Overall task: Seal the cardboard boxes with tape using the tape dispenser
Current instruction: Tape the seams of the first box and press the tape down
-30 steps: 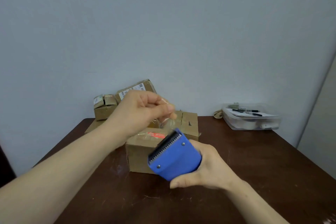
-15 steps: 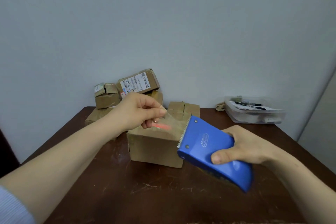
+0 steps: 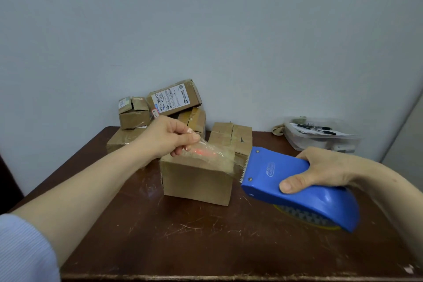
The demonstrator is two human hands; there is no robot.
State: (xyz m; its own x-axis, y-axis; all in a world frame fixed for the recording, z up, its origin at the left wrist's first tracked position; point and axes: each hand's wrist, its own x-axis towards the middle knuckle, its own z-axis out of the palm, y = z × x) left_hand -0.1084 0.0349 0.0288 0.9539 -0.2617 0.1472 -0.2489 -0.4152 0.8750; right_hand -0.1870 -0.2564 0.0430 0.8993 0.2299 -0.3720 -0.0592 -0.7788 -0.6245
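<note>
A small cardboard box stands in the middle of the brown table. A strip of clear tape stretches over its top. My left hand pinches the free end of the tape above the box's far left corner. My right hand grips the blue tape dispenser, held just right of the box with its toothed blade at the box's right top edge. A yellowish tape roll shows under the dispenser's rear.
Several more cardboard boxes are piled against the wall at the back left, and one stands right behind the taped box. A clear plastic tray with pens and papers sits at the back right. The table's front edge runs along the bottom.
My right hand has swung the dispenser from in front of the box out to its right side, drawing tape across the top. My left hand has come down to the box with the tape end.
</note>
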